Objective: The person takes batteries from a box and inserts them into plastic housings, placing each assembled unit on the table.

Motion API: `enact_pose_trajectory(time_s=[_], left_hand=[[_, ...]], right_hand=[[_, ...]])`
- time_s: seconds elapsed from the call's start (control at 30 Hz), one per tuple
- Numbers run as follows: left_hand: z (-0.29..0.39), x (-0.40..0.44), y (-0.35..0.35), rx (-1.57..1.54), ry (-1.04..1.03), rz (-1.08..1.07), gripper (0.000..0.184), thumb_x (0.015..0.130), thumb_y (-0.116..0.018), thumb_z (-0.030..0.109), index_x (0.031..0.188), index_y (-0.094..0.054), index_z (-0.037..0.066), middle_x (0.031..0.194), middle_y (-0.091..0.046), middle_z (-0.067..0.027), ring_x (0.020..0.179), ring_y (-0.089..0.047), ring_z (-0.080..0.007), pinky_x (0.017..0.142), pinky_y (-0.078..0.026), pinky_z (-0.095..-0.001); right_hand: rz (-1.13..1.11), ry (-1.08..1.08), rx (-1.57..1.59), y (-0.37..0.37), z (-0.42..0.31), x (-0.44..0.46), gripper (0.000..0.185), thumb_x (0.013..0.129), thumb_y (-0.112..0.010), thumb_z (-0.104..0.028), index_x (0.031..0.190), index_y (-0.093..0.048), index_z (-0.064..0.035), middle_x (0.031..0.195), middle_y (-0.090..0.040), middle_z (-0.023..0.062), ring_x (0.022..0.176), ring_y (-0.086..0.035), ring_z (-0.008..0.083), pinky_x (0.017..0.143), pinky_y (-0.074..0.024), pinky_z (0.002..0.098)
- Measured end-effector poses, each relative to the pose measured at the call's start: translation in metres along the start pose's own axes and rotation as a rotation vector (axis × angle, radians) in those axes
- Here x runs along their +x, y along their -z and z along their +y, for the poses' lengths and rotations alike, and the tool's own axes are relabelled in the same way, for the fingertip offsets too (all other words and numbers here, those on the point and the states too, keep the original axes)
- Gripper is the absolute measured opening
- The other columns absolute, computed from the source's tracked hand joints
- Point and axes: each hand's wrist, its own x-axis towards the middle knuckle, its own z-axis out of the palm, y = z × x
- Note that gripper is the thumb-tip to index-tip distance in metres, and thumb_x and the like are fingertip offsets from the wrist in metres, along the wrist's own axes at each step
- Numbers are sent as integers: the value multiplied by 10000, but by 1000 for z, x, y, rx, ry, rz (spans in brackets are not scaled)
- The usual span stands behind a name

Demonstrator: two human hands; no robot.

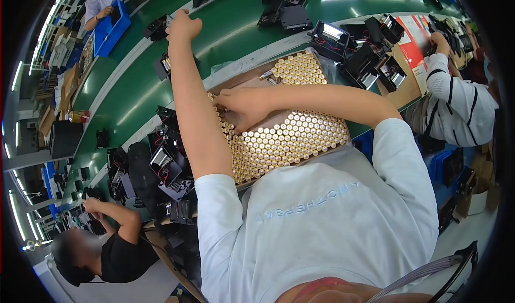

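My left hand (184, 28) is stretched far forward over the green surface. Its curled fingers meet the edge of a small black device (156, 28); the grip is partly hidden. Closer to my body, my right hand (245, 105) reaches into a shallow cardboard box (244, 84) of cylindrical batteries (289, 136). Its fingers are bent down onto the batteries along the box's left side, with the thumb lower down. What lies under the fingertips is hidden. The batteries stand upright in tight rows, gold-coloured ends up. A couple lie tipped over (266, 75) near the far block of batteries.
Black device housings with red wires (163, 161) pile up left of the box; more housings (370, 50) stand right. The green conveyor (230, 29) runs beyond a pale rail. A blue bin (110, 29) is at far left. Co-workers sit at lower left (126, 254), right (461, 104) and top left.
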Motion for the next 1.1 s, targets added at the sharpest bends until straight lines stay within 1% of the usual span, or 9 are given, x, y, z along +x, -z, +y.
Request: enact_pose_trajectory(time_s=[0.23, 0.3, 0.43, 0.6, 0.7, 0.8, 0.93, 1.0, 1.1], left_hand=[[18, 9, -22, -298, -166, -122, 582, 784, -681, 204, 1308, -496, 30, 1157, -630, -217, 1102, -604, -338, 932, -471, -400], [21, 11, -39, -391, -227, -205, 571, 785, -675, 175, 1308, -496, 34, 1150, -625, -206, 1086, -611, -320, 926, -473, -393], [41, 3, -64, -298, -403, -330, 561, 775, -673, 69, 1306, -505, 135, 1161, -628, -128, 1047, -611, -250, 890, -484, -356], [56, -4, -76, -107, -739, -323, 665, 787, -692, 78, 1386, -436, 215, 1329, -532, -174, 1237, -493, -337, 1043, -415, -416], [63, -3, -78, 9, -717, -405, 663, 802, -720, 121, 1389, -436, 240, 1327, -530, -166, 1287, -447, -352, 1075, -382, -427], [65, -3, -61, -9, -643, -433, 584, 787, -758, 165, 1304, -494, 107, 1163, -628, -159, 1116, -580, -292, 969, -451, -379], [53, 8, -51, -236, -440, -654, 543, 804, -770, 234, 1231, -519, 12, 1044, -659, -126, 951, -625, -181, 824, -497, -315], [51, 5, -56, -455, -454, -572, 528, 802, -767, 253, 1207, -534, 8, 1003, -655, -131, 900, -625, -175, 767, -508, -305], [66, -6, -59, -808, -356, -538, 517, 865, -711, 232, 1274, -470, 27, 1075, -605, -145, 895, -627, -182, 739, -539, -330]], right_hand=[[99, -26, 125, -8, -11, 13, 697, 635, -756, -165, 1223, -462, 67, 1119, -537, 268, 1043, -561, 414, 896, -479, 435], [175, -14, 169, -13, -14, 12, 585, 625, -740, -114, 1161, -551, 26, 1110, -587, 259, 1029, -582, 413, 896, -483, 441], [179, -34, 240, -14, -12, 9, 406, 652, -723, -100, 1041, -649, -14, 1016, -663, 216, 927, -633, 392, 815, -508, 441], [161, -153, 220, -11, -6, 12, 277, 692, -706, -134, 934, -667, -3, 843, -689, 185, 796, -648, 389, 718, -523, 442], [305, -6, 150, -11, 1, 9, 188, 750, -686, -153, 797, -661, 28, 724, -685, 163, 659, -668, 322, 649, -534, 408], [-47, -342, 376, 33, -18, -8, 223, 816, -663, -155, 890, -681, 54, 681, -681, 155, 559, -675, 223, 547, -551, 339], [204, -434, 299, 92, -11, -26, 230, 860, -651, -190, 885, -724, 27, 668, -685, 123, 500, -654, 155, 463, -545, 284], [393, -514, 285, 129, 2, -33, 238, 851, -685, -230, 911, -739, -6, 696, -693, 113, 508, -653, 141, 465, -561, 277], [621, -630, 136, 180, 13, -45, 352, 819, -701, -274, 839, -711, 77, 608, -667, 135, 478, -658, 180, 492, -562, 282]])
